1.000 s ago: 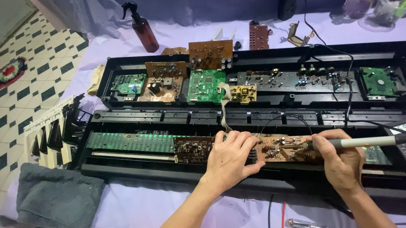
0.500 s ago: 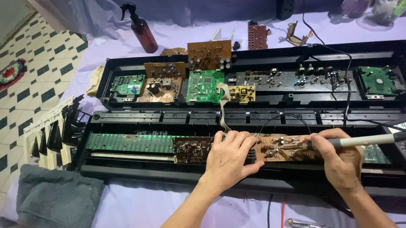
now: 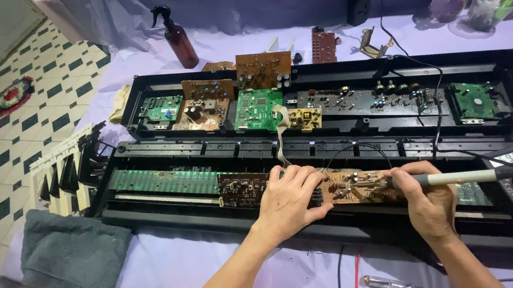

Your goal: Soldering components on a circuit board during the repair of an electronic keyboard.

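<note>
Left hand [image 3: 289,199] lies flat, fingers spread, pressing on the brown circuit board [image 3: 356,186]. Right hand [image 3: 429,201] grips a soldering iron [image 3: 469,176], tip on the board between both hands.

Both forearms reach up from the bottom edge. The left hand [image 3: 288,199] lies palm down, fingers together and slightly curled. The right hand [image 3: 430,201], just right of it, is closed in a pen-like grip, thumb on top.

My left hand [image 3: 289,199] rests on a matt brown circuit board [image 3: 356,186] dotted with shiny solder. My right hand [image 3: 428,201] grips a smooth white plastic soldering iron [image 3: 463,177]. The casing [image 3: 336,72] is glossy black plastic; the towel [image 3: 74,253] is rough grey cloth.
</note>
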